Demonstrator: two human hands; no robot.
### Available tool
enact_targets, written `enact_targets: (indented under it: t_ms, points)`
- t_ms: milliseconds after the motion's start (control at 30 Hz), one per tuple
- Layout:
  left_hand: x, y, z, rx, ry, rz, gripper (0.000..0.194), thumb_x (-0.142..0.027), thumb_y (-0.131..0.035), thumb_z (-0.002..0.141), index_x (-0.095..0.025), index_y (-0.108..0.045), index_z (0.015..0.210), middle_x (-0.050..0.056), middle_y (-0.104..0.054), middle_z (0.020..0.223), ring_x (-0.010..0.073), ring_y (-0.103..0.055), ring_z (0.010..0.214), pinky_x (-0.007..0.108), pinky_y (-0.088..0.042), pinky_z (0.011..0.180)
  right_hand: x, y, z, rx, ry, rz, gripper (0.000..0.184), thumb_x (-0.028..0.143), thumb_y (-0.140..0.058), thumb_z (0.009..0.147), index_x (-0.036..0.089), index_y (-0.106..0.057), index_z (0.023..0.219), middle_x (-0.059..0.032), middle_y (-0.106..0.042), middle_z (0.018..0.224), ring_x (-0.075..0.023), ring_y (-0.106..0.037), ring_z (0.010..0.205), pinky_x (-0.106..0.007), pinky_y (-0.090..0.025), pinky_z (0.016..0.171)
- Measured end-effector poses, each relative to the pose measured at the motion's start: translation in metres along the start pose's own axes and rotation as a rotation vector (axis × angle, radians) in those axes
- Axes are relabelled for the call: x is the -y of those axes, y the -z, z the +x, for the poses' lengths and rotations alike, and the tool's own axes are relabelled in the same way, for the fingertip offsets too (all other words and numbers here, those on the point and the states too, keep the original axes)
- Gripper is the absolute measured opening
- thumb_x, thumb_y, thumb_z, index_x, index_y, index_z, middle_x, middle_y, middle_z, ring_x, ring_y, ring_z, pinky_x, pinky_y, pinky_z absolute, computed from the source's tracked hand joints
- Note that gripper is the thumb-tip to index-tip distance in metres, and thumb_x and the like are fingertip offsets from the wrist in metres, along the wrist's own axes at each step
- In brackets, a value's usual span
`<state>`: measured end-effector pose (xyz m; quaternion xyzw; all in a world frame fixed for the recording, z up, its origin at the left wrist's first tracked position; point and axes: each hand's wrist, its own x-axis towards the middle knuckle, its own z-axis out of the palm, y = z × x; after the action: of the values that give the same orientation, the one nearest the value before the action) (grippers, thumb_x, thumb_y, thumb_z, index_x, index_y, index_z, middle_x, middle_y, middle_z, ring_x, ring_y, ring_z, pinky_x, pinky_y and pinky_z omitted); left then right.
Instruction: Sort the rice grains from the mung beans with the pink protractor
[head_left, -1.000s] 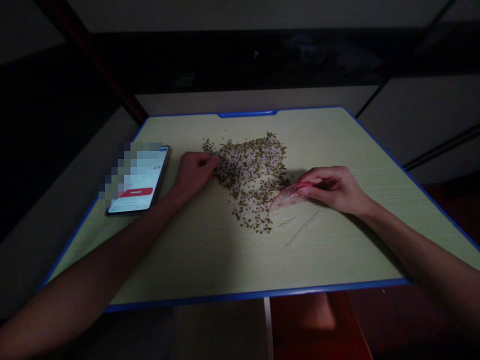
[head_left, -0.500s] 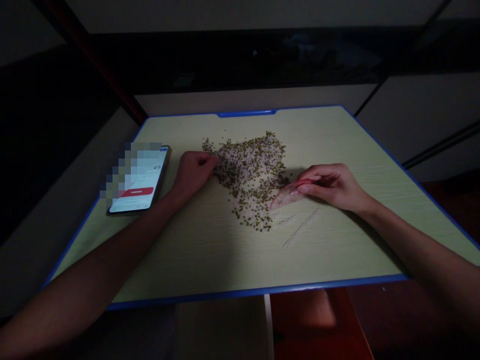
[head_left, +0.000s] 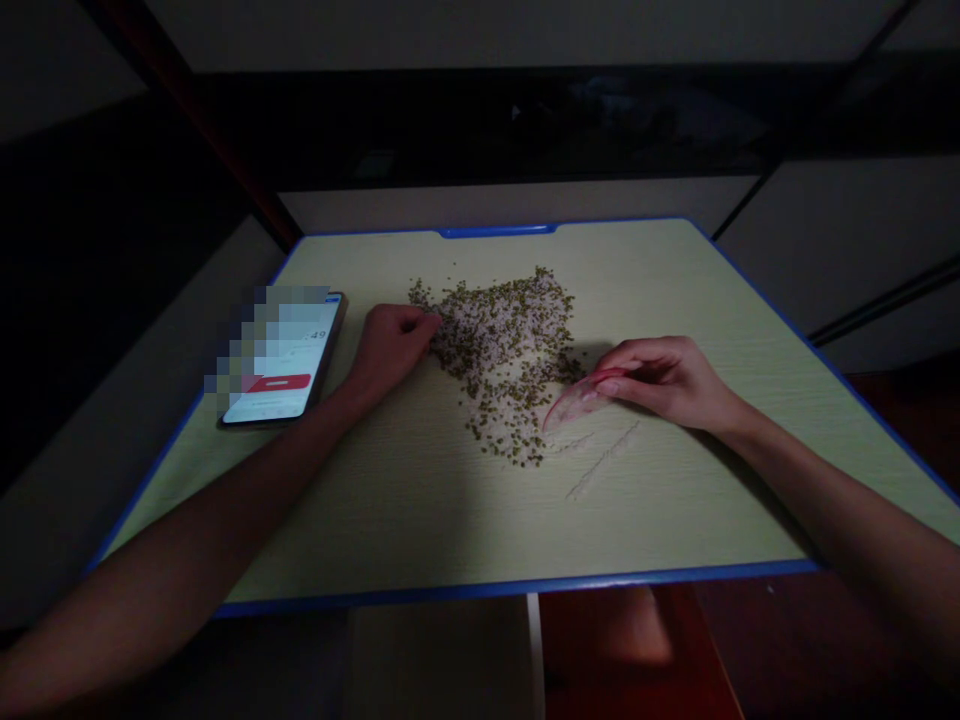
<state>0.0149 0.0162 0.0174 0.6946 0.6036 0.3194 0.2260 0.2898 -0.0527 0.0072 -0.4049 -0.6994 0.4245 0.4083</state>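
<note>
A spread of small green beans, like mung beans, mixed with pale rice-like grains (head_left: 510, 320) lies on the light wood-grain table (head_left: 360, 530). At its left edge my left hand (head_left: 396, 345) is closed, thumb and fingers pressed together; anything between them is too small to make out. On the right, my right hand (head_left: 664, 380) pinches a thin, clear plastic piece with a curved red edge (head_left: 574, 402). That piece tilts down toward the pile's lower right side, its tip close to the grains.
A phone (head_left: 281, 365) with a lit screen lies left of my left hand. Blue trim (head_left: 495, 590) borders the table. Two thin lines of pale grains or powder (head_left: 604, 460) run below the plastic piece. A cabinet front stands behind the table.
The view has shifted slightly. The plastic piece in my right hand has changed its tilt a little. My left hand stays at the pile's left edge.
</note>
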Motion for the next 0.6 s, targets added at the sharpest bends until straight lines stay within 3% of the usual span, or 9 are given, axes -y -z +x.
enact_targets:
  t_ms: [600]
  points:
    - [0.0012, -0.0004, 0.0001, 0.000, 0.004, -0.009, 0.035, -0.032, -0.048, 0.072, -0.020, -0.040, 0.040, -0.004, -0.039, 0.037, 0.0093, -0.034, 0.041, 0.025, -0.028, 0.046, 0.0038, -0.0030, -0.0002, 0.006, 0.009, -0.033, 0.008, 0.022, -0.070, 0.068, 0.016, -0.067, 0.073, -0.0015, -0.069, 0.063, -0.0098, -0.061, 0.055, -0.021, -0.050, 0.052]
